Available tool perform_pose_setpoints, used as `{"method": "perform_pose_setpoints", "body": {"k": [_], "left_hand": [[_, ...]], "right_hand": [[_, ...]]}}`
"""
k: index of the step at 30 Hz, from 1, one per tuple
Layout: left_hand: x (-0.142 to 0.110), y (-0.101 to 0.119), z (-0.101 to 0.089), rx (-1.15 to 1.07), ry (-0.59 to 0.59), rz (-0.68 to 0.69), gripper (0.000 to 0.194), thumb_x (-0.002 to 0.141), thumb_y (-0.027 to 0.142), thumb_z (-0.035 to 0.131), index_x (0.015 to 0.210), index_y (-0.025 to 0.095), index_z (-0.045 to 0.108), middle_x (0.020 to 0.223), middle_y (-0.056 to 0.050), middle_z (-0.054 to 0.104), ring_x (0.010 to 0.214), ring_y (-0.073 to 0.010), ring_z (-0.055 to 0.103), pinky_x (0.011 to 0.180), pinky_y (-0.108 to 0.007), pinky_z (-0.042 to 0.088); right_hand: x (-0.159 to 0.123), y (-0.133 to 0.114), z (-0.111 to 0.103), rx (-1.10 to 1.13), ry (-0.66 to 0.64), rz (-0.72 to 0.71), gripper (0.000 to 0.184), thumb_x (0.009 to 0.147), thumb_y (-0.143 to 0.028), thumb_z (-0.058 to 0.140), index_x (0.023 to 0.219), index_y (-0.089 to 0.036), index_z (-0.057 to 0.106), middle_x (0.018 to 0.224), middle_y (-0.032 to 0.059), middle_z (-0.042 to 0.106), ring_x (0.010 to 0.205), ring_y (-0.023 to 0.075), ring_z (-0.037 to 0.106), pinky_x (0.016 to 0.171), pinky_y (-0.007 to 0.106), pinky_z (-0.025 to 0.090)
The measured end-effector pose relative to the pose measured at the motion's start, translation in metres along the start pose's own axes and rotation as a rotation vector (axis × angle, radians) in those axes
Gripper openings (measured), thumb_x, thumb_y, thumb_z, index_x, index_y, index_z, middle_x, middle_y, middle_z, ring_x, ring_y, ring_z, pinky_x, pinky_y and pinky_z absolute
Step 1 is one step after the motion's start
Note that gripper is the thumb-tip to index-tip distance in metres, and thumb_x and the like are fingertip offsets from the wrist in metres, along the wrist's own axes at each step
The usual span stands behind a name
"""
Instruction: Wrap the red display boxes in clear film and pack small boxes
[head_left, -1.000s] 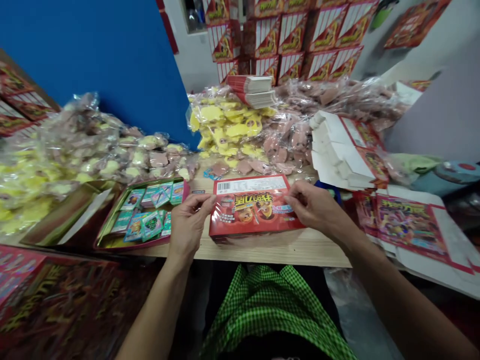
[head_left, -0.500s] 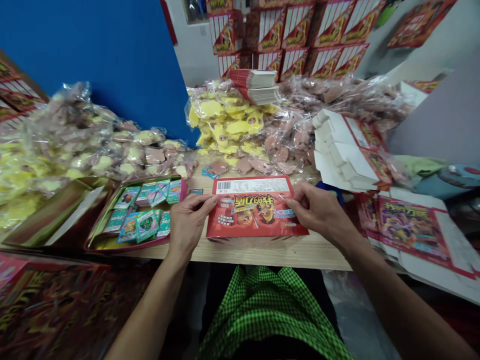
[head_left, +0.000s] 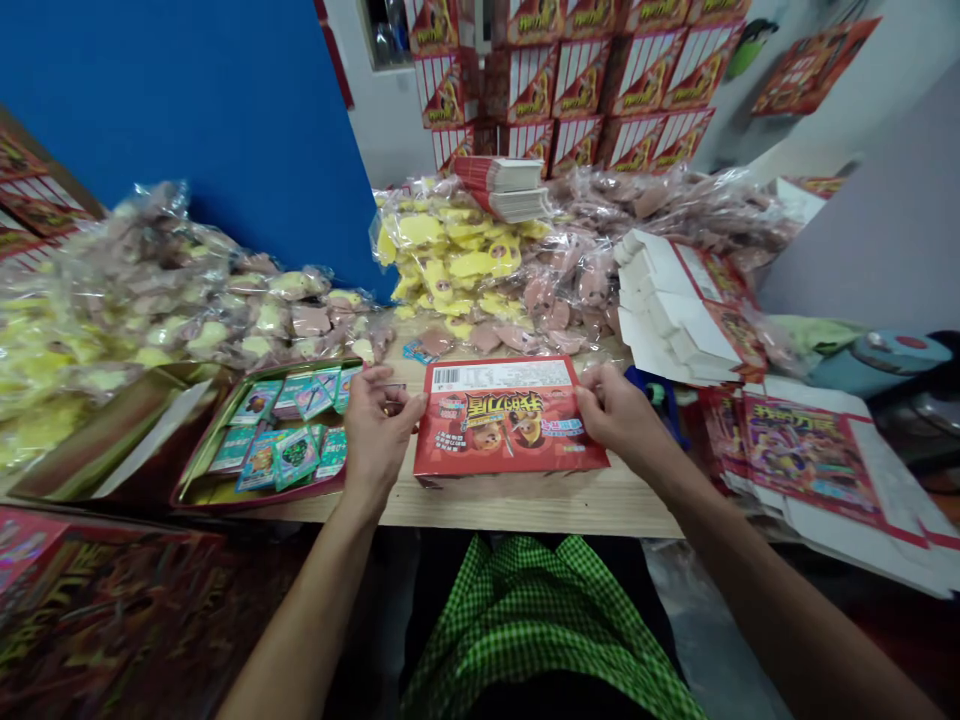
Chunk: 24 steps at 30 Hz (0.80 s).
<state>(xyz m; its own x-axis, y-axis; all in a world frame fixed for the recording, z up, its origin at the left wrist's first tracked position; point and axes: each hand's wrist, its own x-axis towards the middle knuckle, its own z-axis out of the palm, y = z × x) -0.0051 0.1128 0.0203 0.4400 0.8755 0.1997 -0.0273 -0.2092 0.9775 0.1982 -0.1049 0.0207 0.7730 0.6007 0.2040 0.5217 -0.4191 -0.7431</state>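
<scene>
A flat red printed box with a white barcode strip lies on the wooden table edge in front of me. My left hand grips its left side, fingers curled at the upper left corner. My right hand grips its right side near the upper right corner, fingers bent over the edge. Both hands hold the box from the sides.
A red tray of green card packets sits left of the box. Bags of yellow and pink toys pile behind. Folded white and red cartons lie to the right, flat printed sheets beside them. Red boxes are stacked at the back.
Both hands have slid from the box's top face out to its left and right sides. The box stays in about the same place on the table.
</scene>
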Motion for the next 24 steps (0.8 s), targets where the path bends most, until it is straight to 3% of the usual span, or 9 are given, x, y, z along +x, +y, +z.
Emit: {"method": "perform_pose_setpoints", "body": {"k": [2,4,7,9,13,16,19,22,24], "left_hand": [[-0.004,0.005,-0.003,0.051,0.055,0.047,0.05,0.075,0.037,0.077,0.116,0.021,0.054,0.076,0.005,0.058,0.061,-0.0129,0.058,0.054,-0.024,0.051],[-0.017,0.013,-0.007,0.258,0.01,0.258,0.041,0.089,0.043,0.067,0.123,0.022,0.058,0.103,-0.006,0.066,0.092,-0.0206,0.068,0.078,-0.036,0.06],[-0.039,0.018,-0.015,0.64,-0.341,0.626,0.051,0.093,0.054,0.064,0.138,0.032,0.057,0.155,-0.01,0.049,0.147,-0.0368,0.041,0.117,-0.06,0.04],[-0.046,0.01,-0.026,0.783,-0.527,0.653,0.067,0.09,0.061,0.066,0.149,0.037,0.048,0.167,-0.008,0.035,0.155,-0.041,0.028,0.121,-0.064,0.032],[-0.048,-0.026,-0.05,0.805,-0.444,0.355,0.105,0.078,0.072,0.072,0.162,0.027,0.028,0.168,-0.018,0.031,0.152,-0.044,0.033,0.118,-0.065,0.037],[-0.061,-0.041,-0.049,0.619,-0.498,0.162,0.091,0.081,0.068,0.07,0.153,0.021,0.042,0.152,-0.019,0.055,0.139,-0.0389,0.053,0.112,-0.057,0.047],[-0.076,-0.027,-0.032,0.477,-0.528,0.045,0.057,0.093,0.063,0.054,0.125,0.017,0.065,0.117,-0.014,0.076,0.109,-0.0306,0.071,0.096,-0.043,0.057],[-0.069,0.004,-0.018,0.534,-0.353,0.01,0.058,0.094,0.065,0.044,0.115,0.017,0.069,0.095,-0.009,0.078,0.086,-0.027,0.073,0.077,-0.035,0.057],[-0.052,0.021,-0.015,0.618,-0.294,0.007,0.06,0.094,0.067,0.039,0.107,0.018,0.072,0.087,-0.007,0.077,0.081,-0.0263,0.071,0.071,-0.032,0.055]], "right_hand": [[-0.006,-0.004,-0.003,0.014,0.047,0.007,0.018,0.092,-0.037,0.048,0.097,-0.02,0.052,0.068,0.0042,0.061,0.058,0.0225,0.059,0.055,0.034,0.046],[-0.021,-0.015,-0.007,-0.083,0.086,-0.199,0.031,0.099,-0.038,0.044,0.117,-0.016,0.055,0.095,0.0135,0.07,0.085,0.0292,0.069,0.075,0.043,0.055],[-0.045,-0.03,-0.012,-0.351,-0.072,-0.688,0.043,0.108,-0.04,0.036,0.145,-0.022,0.049,0.155,0.0155,0.046,0.142,0.0365,0.044,0.113,0.06,0.038],[-0.052,-0.026,-0.018,-0.473,-0.194,-0.811,0.049,0.11,-0.045,0.034,0.155,-0.026,0.039,0.167,0.0124,0.028,0.153,0.0373,0.025,0.12,0.065,0.027],[-0.047,0.019,-0.036,-0.46,-0.304,-0.585,0.07,0.109,-0.056,0.034,0.167,-0.026,0.01,0.171,0.0131,0.013,0.156,0.0373,0.017,0.121,0.065,0.029],[-0.054,0.045,-0.037,-0.283,-0.488,-0.46,0.074,0.107,-0.062,0.036,0.167,-0.027,0.012,0.169,0.0122,0.024,0.152,0.0362,0.03,0.118,0.059,0.039],[-0.066,0.035,-0.02,-0.033,-0.46,-0.384,0.062,0.107,-0.059,0.036,0.158,-0.025,0.039,0.15,0.0127,0.054,0.129,0.033,0.059,0.108,0.05,0.051],[-0.057,0.003,-0.01,0.058,-0.228,-0.283,0.049,0.109,-0.046,0.03,0.14,-0.02,0.057,0.121,0.0115,0.07,0.098,0.0274,0.068,0.09,0.042,0.056],[-0.037,-0.015,-0.013,-0.098,-0.16,-0.223,0.048,0.109,-0.04,0.025,0.122,-0.018,0.065,0.106,0.0117,0.072,0.091,0.0267,0.068,0.083,0.039,0.054]]}}
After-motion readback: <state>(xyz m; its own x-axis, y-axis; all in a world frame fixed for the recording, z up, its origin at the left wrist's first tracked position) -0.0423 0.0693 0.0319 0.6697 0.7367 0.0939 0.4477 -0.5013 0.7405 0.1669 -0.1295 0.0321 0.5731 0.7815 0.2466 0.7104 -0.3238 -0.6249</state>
